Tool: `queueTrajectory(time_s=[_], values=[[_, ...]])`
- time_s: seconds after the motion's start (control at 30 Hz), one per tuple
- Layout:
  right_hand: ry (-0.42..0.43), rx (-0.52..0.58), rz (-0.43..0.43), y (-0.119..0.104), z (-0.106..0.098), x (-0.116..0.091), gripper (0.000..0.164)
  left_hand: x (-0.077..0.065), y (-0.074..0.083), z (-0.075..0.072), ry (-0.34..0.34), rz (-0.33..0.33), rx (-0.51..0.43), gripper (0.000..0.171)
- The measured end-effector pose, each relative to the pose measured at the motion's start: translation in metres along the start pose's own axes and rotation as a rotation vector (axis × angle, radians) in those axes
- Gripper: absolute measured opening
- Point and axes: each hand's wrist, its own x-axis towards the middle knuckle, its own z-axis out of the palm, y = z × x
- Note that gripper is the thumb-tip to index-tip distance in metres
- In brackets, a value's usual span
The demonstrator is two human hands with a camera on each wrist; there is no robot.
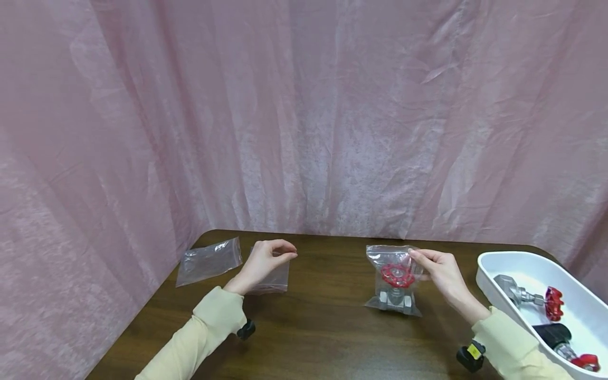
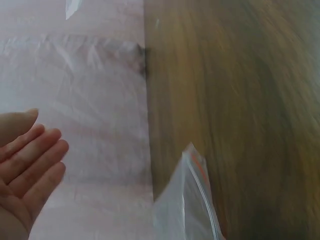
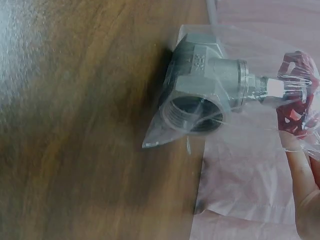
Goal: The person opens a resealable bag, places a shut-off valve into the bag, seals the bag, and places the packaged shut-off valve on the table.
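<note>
My right hand [image 1: 439,272] pinches the top right corner of a clear zip bag [image 1: 382,255]. Inside this bag stands a metal gate valve [image 1: 396,298] with a red handwheel [image 1: 398,275]; the right wrist view shows its threaded opening [image 3: 192,115] through the plastic. My left hand [image 1: 263,263] holds nothing, its fingers extended and slightly bent, thumb apart from them in the left wrist view. Beneath it lies another clear zip bag [image 1: 277,279], partly hidden by the hand. Farther left on the table rests a second flat clear bag [image 1: 210,261].
A white tray [image 1: 485,272] stands at the table's right edge. In it lie a valve with a red handwheel [image 1: 554,304] and a black-ended fitting with a red part [image 1: 586,361]. Pink curtains [image 1: 313,132] hang behind the brown wooden table [image 1: 328,338].
</note>
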Motion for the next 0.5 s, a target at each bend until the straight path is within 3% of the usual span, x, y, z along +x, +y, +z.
queueTrajectory(time_s=[0.2, 0.3, 0.5], values=[[0.057, -0.091, 0.008, 0.006, -0.015, 0.007, 0.036, -0.012, -0.016, -0.009, -0.174, -0.028, 0.062, 0.017], [0.033, -0.073, 0.008, 0.000, -0.022, 0.009, 0.031, -0.018, -0.022, -0.013, -0.249, -0.046, 0.124, 0.024], [-0.004, -0.031, 0.010, -0.075, -0.010, -0.010, 0.035, -0.028, -0.033, -0.018, -0.355, -0.078, 0.239, 0.035]])
